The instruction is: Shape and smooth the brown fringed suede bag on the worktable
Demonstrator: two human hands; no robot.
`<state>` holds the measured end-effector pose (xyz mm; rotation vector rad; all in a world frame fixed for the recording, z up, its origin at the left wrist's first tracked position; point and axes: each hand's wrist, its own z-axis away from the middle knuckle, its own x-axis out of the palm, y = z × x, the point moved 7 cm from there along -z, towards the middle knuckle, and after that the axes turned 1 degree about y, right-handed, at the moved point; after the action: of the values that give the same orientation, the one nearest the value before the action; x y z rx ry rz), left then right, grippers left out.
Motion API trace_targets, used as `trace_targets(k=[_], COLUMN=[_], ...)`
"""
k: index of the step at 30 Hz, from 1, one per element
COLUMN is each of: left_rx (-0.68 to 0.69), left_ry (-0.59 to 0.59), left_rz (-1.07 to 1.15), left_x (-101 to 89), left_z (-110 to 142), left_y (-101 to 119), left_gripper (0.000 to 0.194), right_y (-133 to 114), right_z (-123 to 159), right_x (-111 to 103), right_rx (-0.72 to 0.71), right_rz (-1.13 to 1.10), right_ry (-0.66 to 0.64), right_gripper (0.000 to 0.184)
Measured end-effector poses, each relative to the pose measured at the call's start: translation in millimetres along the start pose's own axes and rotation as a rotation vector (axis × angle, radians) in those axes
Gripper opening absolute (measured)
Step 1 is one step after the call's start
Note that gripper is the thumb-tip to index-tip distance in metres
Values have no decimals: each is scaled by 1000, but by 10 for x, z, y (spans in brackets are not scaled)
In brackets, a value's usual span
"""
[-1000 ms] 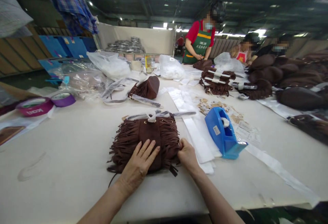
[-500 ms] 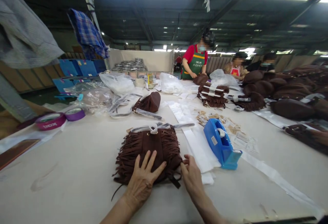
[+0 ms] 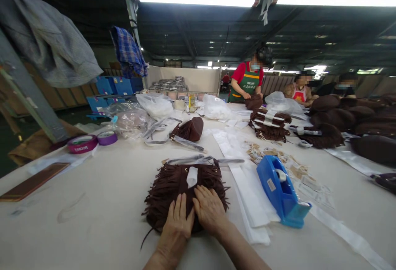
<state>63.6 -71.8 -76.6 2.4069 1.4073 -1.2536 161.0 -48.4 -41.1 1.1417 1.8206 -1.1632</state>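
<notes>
A dark brown fringed bag (image 3: pixel 163 187) lies flat on the pale table in front of me. Its wrapped strap (image 3: pixel 192 159) runs along the top edge, and a white wrapping piece (image 3: pixel 192 177) sits at the middle between metal eyelets. My left hand (image 3: pixel 178 216) rests on the lower middle of the bag, fingers stretched out. Beside it, my right hand (image 3: pixel 210 208) also lies flat on the bag, fingers extended, the two hands nearly touching. A thin cord (image 3: pixel 147 237) hangs out at the bag's lower left.
Right of the bag are white paper strips (image 3: pixel 250 196) and a blue tape dispenser (image 3: pixel 280 191). Tags (image 3: pixel 287 163) lie behind it. Another brown bag (image 3: pixel 193 129), plastic bags (image 3: pixel 154 104) and tape rolls (image 3: pixel 83 143) are farther off. A person in a green apron (image 3: pixel 247 83) handles a bag across the table.
My right hand has moved from the bag's right edge onto its front, beside my left hand. The white piece now lies further down the bag. The view has shifted slightly.
</notes>
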Motion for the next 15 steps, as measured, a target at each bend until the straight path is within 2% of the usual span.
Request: trace_targets(k=[3, 6, 9, 12, 15], left_rx=[-63, -77, -72, -43, -3], left_ry=[31, 38, 26, 36, 31], left_rz=[45, 44, -6, -16, 9], left_x=[23, 47, 61, 58, 92], left_z=[18, 24, 27, 33, 62], left_y=[5, 33, 43, 31, 17], left_gripper=[36, 39, 41, 37, 35], right_y=[-56, -259, -407, -388, -352], right_z=[-18, -111, -235, -316, -342], right_x=[0, -65, 5, 127, 142], right_rx=[21, -12, -59, -70, -104], right_rz=[27, 10, -52, -76, -92], right_ry=[-87, -92, -150, -255, -283], right_gripper=[34, 33, 37, 39, 33])
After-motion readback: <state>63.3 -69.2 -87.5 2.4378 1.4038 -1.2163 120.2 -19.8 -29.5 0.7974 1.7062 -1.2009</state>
